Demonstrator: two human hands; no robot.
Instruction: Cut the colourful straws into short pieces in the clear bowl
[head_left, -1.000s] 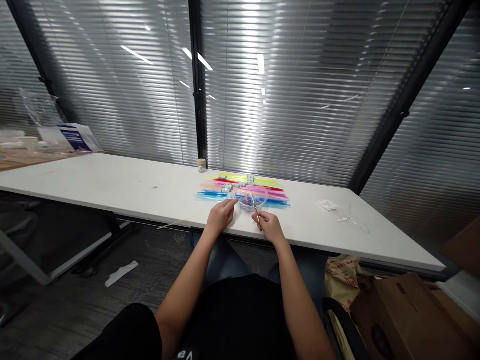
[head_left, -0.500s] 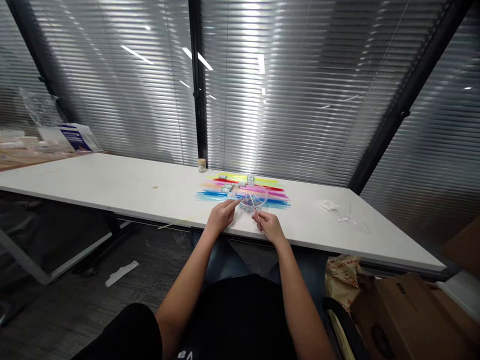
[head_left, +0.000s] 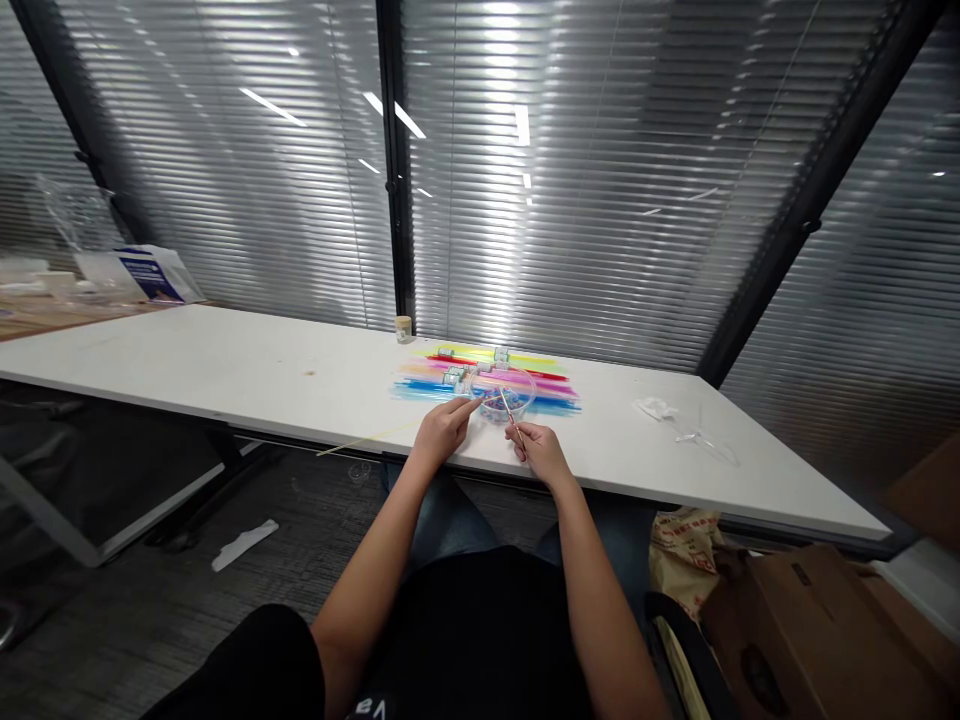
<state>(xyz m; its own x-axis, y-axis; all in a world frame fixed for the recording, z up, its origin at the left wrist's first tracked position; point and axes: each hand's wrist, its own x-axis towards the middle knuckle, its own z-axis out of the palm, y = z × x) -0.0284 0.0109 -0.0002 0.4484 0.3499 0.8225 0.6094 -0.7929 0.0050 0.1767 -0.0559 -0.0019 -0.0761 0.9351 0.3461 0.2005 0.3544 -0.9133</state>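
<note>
A small clear bowl [head_left: 525, 379] with coloured beads inside sits on the white table [head_left: 247, 370], on top of a row of bright coloured strips [head_left: 555, 378]. My right hand [head_left: 541, 452] pinches a thin stick [head_left: 510, 410] whose tip points into the bowl. My left hand [head_left: 442, 430] rests at the table's near edge with its fingers pinched toward the bowl's left rim; what they hold is too small to name. A thin pale strand [head_left: 367, 440] runs from it to the left.
A small cork-topped jar [head_left: 403, 328] stands behind the strips. Crumpled clear plastic [head_left: 679, 420] lies to the right. Bags and a box [head_left: 142, 272] sit at the far left. A cardboard box [head_left: 817, 620] stands on the floor at right. Blinds close off the back.
My left hand's fingers have stretched slightly toward the bowl. My right hand has barely moved.
</note>
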